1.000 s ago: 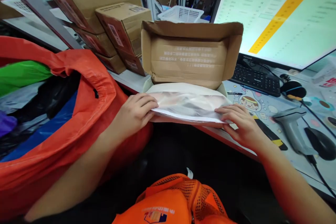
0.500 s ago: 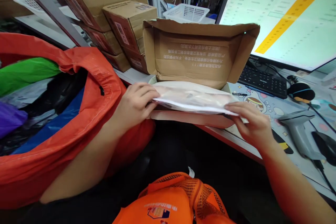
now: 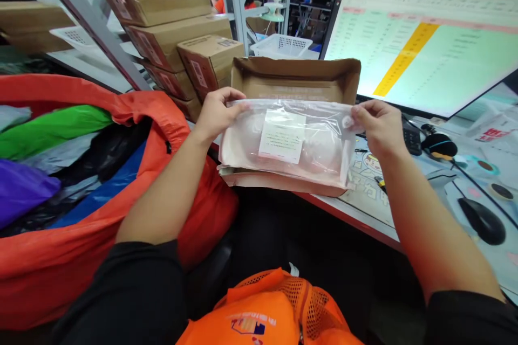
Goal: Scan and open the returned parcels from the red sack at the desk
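Fingers of the left hand (image 3: 216, 113) pinched on the upper left corner of a clear plastic bag (image 3: 285, 140); fingers of the right hand (image 3: 374, 126) clamped on the upper right corner. Bag stretched between both grips, upright, white label (image 3: 282, 136) facing the camera, pale contents inside not clear enough to identify. Just below and behind the fingers, an open cardboard box (image 3: 295, 78) at the edge of the counter (image 3: 364, 210). Judged step: bag lifted out and held up over the box for a look at the label. Next move likely calls for steady corner grips. Beyond the right fingers, monitor (image 3: 424, 38) and mouse (image 3: 481, 220); left, orange sack (image 3: 133, 118).
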Demonstrator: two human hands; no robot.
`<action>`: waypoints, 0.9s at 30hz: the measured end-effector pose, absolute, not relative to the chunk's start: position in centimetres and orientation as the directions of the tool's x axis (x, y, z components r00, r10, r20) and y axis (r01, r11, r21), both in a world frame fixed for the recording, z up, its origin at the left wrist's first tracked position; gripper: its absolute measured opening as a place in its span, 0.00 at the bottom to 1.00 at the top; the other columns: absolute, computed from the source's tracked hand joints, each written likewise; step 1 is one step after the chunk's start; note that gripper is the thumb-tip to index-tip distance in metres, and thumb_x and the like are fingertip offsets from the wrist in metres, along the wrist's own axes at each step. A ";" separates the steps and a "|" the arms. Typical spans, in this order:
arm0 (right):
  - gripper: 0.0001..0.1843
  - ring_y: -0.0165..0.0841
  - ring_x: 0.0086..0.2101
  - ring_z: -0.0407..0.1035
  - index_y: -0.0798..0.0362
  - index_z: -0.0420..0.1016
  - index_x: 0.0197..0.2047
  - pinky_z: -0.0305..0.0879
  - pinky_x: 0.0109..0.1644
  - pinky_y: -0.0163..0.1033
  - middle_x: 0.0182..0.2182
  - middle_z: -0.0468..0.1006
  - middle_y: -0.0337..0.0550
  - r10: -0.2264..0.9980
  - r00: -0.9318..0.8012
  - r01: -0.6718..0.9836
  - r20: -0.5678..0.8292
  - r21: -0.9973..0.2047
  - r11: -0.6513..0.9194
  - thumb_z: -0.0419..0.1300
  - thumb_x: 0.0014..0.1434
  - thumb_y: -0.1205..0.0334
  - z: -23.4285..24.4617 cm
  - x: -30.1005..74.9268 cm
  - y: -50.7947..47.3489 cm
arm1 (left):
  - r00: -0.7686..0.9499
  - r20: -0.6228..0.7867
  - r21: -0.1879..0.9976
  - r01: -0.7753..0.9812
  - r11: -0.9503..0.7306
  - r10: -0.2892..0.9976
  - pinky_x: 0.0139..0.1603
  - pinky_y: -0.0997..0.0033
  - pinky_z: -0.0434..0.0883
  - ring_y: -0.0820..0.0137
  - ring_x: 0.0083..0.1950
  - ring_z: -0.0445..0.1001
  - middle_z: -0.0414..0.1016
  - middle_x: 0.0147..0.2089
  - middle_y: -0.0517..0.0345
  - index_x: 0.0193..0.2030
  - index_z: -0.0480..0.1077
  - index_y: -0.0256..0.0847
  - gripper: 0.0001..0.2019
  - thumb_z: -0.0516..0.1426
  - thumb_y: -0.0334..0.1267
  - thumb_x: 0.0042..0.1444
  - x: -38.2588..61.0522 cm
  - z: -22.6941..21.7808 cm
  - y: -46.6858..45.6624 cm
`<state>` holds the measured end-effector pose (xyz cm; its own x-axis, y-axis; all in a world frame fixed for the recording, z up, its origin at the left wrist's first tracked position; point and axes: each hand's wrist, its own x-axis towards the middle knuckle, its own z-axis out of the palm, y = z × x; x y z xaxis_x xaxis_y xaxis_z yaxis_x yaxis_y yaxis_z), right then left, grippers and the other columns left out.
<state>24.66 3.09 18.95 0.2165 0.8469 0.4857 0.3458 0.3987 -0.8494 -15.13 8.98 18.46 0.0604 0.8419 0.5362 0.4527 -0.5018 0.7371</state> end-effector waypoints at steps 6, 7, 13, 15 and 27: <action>0.17 0.37 0.29 0.73 0.47 0.77 0.37 0.75 0.34 0.46 0.29 0.79 0.42 0.800 0.180 0.472 0.572 -0.764 0.440 0.72 0.60 0.43 19.4 25.7 2.7 | 0.062 0.463 0.708 0.574 -0.411 0.884 0.41 0.67 0.73 0.66 0.39 0.75 0.83 0.42 0.51 0.43 0.79 0.39 0.15 0.66 0.47 0.55 -16.0 19.8 8.3; 0.18 0.37 0.30 0.73 0.47 0.77 0.37 0.75 0.35 0.46 0.30 0.79 0.42 0.777 0.180 0.489 0.604 -0.740 0.462 0.71 0.61 0.42 20.0 25.5 2.6 | 0.051 0.501 0.673 0.605 -0.426 0.864 0.42 0.65 0.74 0.65 0.39 0.75 0.83 0.42 0.52 0.43 0.79 0.39 0.14 0.65 0.47 0.56 -16.1 20.7 8.0; 0.20 0.37 0.34 0.76 0.46 0.74 0.40 0.77 0.39 0.44 0.34 0.80 0.42 0.714 0.134 0.529 0.687 -0.659 0.535 0.67 0.65 0.38 21.9 24.2 1.6 | 0.090 0.497 0.643 0.630 -0.436 0.863 0.40 0.63 0.73 0.64 0.36 0.74 0.80 0.37 0.55 0.41 0.77 0.42 0.13 0.64 0.47 0.55 -17.3 23.9 6.0; 0.19 0.36 0.32 0.76 0.47 0.74 0.38 0.77 0.39 0.44 0.32 0.80 0.41 0.737 0.132 0.514 0.663 -0.682 0.521 0.68 0.65 0.40 21.4 24.1 0.9 | 0.205 0.402 0.649 0.623 -0.436 0.892 0.37 0.65 0.71 0.65 0.34 0.74 0.78 0.34 0.56 0.39 0.76 0.43 0.14 0.65 0.51 0.54 -17.9 23.9 5.2; 0.12 0.36 0.31 0.76 0.48 0.78 0.39 0.75 0.37 0.44 0.31 0.82 0.41 0.804 -0.025 0.507 0.594 -0.686 0.523 0.68 0.63 0.49 21.6 24.6 -2.3 | 0.567 0.514 0.140 0.685 -0.715 0.644 0.67 0.54 0.70 0.54 0.64 0.77 0.81 0.63 0.47 0.64 0.77 0.42 0.24 0.62 0.54 0.68 -7.4 26.8 -0.2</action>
